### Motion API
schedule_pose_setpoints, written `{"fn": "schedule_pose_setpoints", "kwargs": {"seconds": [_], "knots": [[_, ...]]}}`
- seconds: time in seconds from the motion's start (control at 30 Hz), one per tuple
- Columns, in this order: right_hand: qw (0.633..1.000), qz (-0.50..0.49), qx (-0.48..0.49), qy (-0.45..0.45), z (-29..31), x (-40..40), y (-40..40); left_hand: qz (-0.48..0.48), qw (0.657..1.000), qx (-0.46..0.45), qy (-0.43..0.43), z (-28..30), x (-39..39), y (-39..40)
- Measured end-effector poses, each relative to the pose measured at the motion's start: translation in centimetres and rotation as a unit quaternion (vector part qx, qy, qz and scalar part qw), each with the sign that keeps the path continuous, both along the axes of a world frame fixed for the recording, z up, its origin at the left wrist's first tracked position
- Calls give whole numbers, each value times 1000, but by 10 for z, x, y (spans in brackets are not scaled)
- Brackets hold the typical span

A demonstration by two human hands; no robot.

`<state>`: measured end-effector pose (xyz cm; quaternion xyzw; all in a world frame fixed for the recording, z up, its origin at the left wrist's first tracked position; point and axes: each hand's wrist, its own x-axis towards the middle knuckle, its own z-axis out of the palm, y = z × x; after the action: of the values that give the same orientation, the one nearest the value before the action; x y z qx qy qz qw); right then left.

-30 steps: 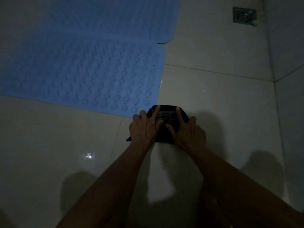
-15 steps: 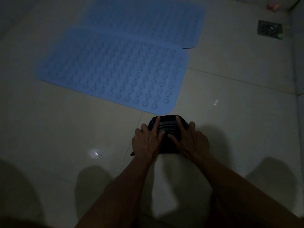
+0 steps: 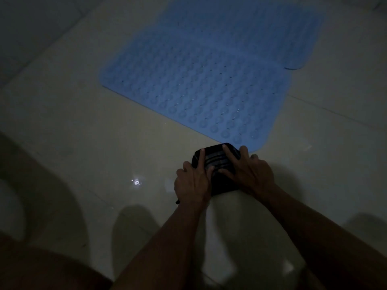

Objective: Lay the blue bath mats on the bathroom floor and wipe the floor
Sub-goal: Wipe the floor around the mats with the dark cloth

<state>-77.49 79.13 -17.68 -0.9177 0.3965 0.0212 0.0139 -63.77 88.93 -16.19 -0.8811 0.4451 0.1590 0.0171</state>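
Observation:
Two blue bath mats lie flat on the pale tiled floor (image 3: 88,130). The nearer mat (image 3: 201,88) spreads across the middle; the farther mat (image 3: 272,28) lies behind it, its right end sticking out past the near one. A dark folded cloth (image 3: 217,162) with faint stripes rests on the floor, touching the near mat's front corner. My left hand (image 3: 193,181) and my right hand (image 3: 249,172) press down on the cloth side by side, fingers spread over its top.
Grout lines cross the floor (image 3: 326,109) to the right of the mats. A bright reflection (image 3: 136,181) glints on the wet-looking tile left of my hands. Dark shadows and part of my body fill the lower left. The room is dim.
My view has swung left, so the mats now sit further right and the floor drain is out of frame. Both hands stay on the cloth, which sits closer to the mat's corner.

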Motion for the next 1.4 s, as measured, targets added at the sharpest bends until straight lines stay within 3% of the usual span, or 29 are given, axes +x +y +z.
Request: {"fn": "schedule_pose_setpoints", "kwargs": {"seconds": [0.6, 0.73, 0.83, 0.97, 1.17, 1.4], "knots": [[987, 159, 30, 2, -4, 159, -65, 154, 982, -29, -102, -17, 112, -21], [986, 148, 53, 64, 8, 184, -74, 162, 986, 5, -38, -9, 134, -26], [984, 124, 80, 102, 15, 202, -70, 188, 981, -6, -37, -2, 152, -26], [975, 118, 80, 171, 31, 231, -73, 247, 962, 22, 118, 1, 168, -33], [955, 143, 53, 255, 49, 262, -72, 261, 955, 37, 134, 8, 191, -35], [962, 152, 101, 204, 43, 307, -76, 297, 946, 24, 129, 10, 229, -31]]}}
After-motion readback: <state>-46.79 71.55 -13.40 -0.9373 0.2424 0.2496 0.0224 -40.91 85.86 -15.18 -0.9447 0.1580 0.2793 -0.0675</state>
